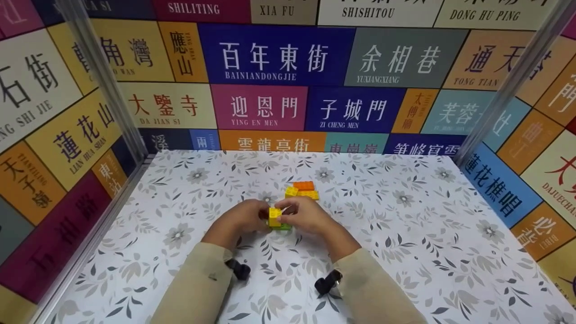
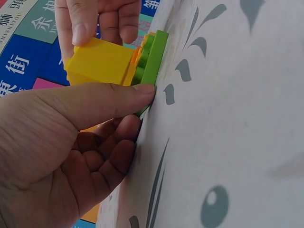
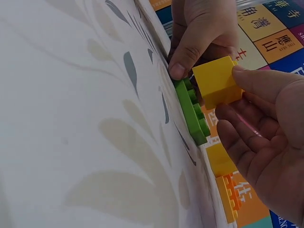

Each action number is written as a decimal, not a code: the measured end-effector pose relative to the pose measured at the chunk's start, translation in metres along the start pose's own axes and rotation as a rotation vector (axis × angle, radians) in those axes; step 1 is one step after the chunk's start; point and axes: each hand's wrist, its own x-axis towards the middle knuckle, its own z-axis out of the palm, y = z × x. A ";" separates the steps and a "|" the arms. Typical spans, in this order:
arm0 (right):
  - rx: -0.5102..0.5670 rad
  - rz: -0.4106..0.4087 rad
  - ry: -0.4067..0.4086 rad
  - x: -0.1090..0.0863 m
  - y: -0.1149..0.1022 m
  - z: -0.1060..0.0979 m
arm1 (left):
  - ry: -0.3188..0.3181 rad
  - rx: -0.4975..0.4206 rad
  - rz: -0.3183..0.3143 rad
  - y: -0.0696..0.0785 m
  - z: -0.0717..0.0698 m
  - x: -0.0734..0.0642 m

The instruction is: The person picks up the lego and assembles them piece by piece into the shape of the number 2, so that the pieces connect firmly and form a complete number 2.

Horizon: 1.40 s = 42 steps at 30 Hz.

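Both hands meet over one small stack of toy building bricks on the table. My left hand point(image 1: 246, 217) pinches the end of a flat green brick point(image 3: 192, 111), its thumb along the brick's edge and its other fingers curled at the far side. A yellow cube-shaped brick point(image 3: 216, 80) is between the thumb and fingers of my right hand point(image 1: 310, 217). In the right wrist view the yellow brick sits right at the green brick's studs, slightly tilted. The green brick's end is hidden under the left thumb.
Just behind the right hand lie an orange brick point(image 1: 303, 185), a flat yellow brick point(image 1: 310, 195) and another yellow block point(image 1: 291, 191). The table point(image 1: 180, 279) has a leaf-and-flower cover. Panels with printed signs point(image 1: 274, 54) rise at the back and both sides.
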 end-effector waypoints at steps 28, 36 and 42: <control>0.059 0.023 0.009 0.002 0.004 0.008 | 0.032 -0.094 0.061 -0.007 -0.017 -0.008; 0.059 0.077 0.022 0.004 0.005 0.008 | 0.048 -0.200 0.057 -0.004 -0.019 -0.010; 0.056 0.087 0.022 0.004 0.005 0.007 | 0.051 -0.195 0.078 -0.004 -0.020 -0.010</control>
